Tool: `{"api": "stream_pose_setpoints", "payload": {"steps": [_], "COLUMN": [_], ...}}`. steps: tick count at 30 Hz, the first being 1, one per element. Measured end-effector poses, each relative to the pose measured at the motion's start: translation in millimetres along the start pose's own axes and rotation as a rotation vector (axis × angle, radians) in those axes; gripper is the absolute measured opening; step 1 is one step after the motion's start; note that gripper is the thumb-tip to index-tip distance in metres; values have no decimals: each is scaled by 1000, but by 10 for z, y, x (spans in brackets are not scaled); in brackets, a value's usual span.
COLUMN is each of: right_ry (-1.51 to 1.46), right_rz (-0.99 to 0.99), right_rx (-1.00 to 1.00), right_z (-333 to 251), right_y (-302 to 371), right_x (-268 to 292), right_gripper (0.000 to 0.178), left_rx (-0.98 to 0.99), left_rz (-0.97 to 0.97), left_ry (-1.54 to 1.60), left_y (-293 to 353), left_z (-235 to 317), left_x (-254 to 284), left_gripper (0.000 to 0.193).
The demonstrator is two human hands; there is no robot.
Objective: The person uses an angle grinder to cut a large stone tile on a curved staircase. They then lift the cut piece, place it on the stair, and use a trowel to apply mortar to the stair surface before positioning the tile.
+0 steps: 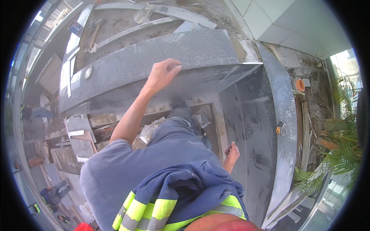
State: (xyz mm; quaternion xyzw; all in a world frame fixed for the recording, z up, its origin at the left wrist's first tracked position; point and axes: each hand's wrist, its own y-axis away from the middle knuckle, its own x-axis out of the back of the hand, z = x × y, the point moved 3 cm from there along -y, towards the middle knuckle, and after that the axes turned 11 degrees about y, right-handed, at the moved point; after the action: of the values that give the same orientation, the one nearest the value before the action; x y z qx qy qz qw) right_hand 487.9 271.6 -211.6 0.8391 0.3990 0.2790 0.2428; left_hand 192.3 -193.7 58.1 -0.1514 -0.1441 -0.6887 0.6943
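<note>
My left hand [163,75] is raised at the front edge of a long dark grey stone slab [192,49]. Its thumb and fingers curl together in a pinch, and I cannot make out whether anything small is between them. Low at my right side, my right hand [231,154] hangs beside a dark stone panel [250,127]. Its fingers are loosely bent and apart, with nothing seen in them. A round clear-topped disc [88,72] lies on the slab's left end. On the pale stone ledge [283,100] to the right sits a yellow and black tape measure [281,129].
A hammer [96,34] and metal strips [135,29] lie behind the slab. Cut boards [80,133] and rubble lie at lower left. An orange pipe end [300,85] and palm fronds [345,165] are at the right. Other people [54,194] are at far left.
</note>
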Motion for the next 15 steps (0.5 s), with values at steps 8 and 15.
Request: {"api": "stream_pose_setpoints", "payload": {"steps": [8, 15], "right_ry": [227, 625], "right_rz": [-22, -198], "right_rx": [602, 1113], "right_z": [-2978, -4603], "right_y": [67, 50], "right_x": [-1915, -3541], "right_gripper": [21, 20], "left_rx": [-206, -117], "left_rz": [6, 21], "left_ry": [7, -461], "left_y": [-2362, -3519], "left_z": [-460, -1774], "left_x": [537, 1075], "left_gripper": [33, 43]}}
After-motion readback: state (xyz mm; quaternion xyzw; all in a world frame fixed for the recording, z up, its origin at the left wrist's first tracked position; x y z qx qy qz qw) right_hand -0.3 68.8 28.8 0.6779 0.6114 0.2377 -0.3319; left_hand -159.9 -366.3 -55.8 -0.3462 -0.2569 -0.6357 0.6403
